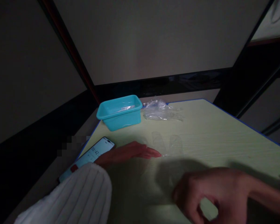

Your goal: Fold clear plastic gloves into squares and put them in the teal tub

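Note:
My left hand (130,153) lies flat on the pale green table (224,137), fingers stretched out together, touching the edge of a thin clear plastic glove (170,146) spread on the tabletop. The white ribbed sleeve (79,196) covers that arm. My right hand (210,194) hovers low at the near right, fingers curled toward the thumb in a loose pinch; what it holds, if anything, is hidden in shadow.
A turquoise plastic tub (119,112) with clear plastic inside stands at the far left of the table. A crumpled pile of clear plastic (160,110) lies beside it. A phone (88,157) showing a running timer lies at the left edge.

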{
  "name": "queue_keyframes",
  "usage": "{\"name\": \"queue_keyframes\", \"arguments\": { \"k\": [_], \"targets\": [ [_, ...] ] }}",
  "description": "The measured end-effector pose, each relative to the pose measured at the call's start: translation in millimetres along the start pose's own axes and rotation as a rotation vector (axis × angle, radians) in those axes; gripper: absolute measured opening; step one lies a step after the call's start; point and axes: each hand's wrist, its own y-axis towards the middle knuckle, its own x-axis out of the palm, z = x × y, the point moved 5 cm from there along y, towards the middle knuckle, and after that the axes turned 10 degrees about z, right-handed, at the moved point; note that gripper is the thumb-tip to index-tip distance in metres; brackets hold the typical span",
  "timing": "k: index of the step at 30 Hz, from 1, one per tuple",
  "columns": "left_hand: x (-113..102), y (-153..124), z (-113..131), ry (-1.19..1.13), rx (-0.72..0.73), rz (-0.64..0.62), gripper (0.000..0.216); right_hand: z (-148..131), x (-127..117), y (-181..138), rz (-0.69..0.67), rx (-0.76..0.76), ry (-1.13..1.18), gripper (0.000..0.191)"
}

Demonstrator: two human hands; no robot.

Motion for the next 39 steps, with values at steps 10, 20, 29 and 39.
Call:
{"name": "queue_keyframes", "arguments": {
  "k": [10,20,29,39],
  "targets": [
    [-7.9,7.4,-33.6,-0.325,-0.289,0.022,0.064,5.7,-57.6,-3.5,0.496,0.17,0.265,0.017],
    [-11.5,13.0,-35.4,-0.409,-0.251,0.158,0.042,30.7,-96.5,-11.4,1.035,0.272,0.307,0.031],
    [-13.0,18.6,-37.1,-0.391,-0.2,0.394,0.043,39.5,-102.4,-19.1,1.181,0.416,0.335,0.025],
    [-15.5,21.0,-42.0,-0.35,-0.208,0.511,0.038,36.8,-104.5,-25.7,1.256,0.438,0.19,0.049]
  ]
}}
